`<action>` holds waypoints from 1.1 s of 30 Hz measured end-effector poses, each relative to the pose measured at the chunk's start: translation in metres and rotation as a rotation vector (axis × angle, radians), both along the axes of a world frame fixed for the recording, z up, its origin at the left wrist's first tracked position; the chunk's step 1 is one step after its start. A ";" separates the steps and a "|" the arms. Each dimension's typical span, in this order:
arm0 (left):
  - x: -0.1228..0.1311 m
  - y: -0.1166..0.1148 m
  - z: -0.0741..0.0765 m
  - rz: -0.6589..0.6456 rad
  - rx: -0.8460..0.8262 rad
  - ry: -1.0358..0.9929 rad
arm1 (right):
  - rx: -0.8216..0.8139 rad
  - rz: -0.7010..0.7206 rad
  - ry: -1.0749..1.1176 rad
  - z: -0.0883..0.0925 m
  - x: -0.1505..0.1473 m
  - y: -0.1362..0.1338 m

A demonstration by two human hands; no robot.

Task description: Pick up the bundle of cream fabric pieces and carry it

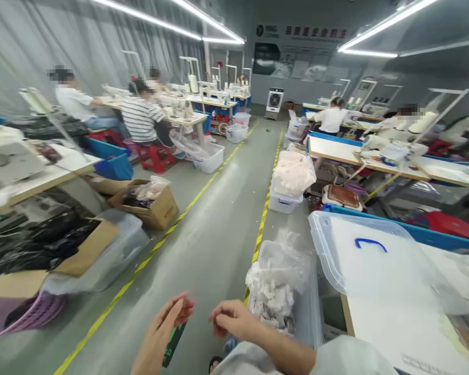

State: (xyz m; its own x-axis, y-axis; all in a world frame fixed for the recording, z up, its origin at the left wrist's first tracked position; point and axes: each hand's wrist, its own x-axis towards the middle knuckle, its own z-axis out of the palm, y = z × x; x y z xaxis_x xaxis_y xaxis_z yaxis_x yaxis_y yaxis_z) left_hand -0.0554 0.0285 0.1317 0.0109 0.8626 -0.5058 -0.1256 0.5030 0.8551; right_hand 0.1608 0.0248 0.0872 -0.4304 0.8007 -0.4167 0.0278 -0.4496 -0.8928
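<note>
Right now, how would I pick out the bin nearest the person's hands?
Follow the right-hand yellow floor line toward the camera until it ends beside the white table. There stands the clear plastic bin, just past the right hand. Unlike the lidded bin farther up, it holds a crumpled bag of white scraps.

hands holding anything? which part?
Left hand grips a thin dark object with green markings by its upper end; what it is cannot be told. Right hand is loosely curled, nothing visible in it.
</note>
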 end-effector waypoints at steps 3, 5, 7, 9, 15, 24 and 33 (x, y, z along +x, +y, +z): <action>0.019 0.039 -0.004 -0.079 0.032 -0.022 | -0.006 -0.175 -0.054 -0.008 0.022 0.011; 0.032 0.068 -0.008 -0.156 0.072 -0.028 | 0.003 -0.284 -0.088 -0.016 0.039 0.026; 0.044 0.102 -0.010 -0.208 0.102 -0.014 | 0.016 -0.379 -0.113 -0.025 0.056 0.048; 0.057 0.141 -0.007 -0.256 0.108 0.002 | 0.032 -0.451 -0.131 -0.033 0.074 0.073; 0.107 0.250 0.026 -0.443 0.113 0.006 | 0.106 -0.621 -0.200 -0.036 0.122 0.149; 0.182 0.392 0.023 -0.618 0.106 -0.035 | 0.176 -0.715 -0.272 -0.037 0.144 0.238; 0.266 0.552 0.048 -0.754 0.159 -0.166 | 0.179 -1.057 -0.350 -0.024 0.181 0.352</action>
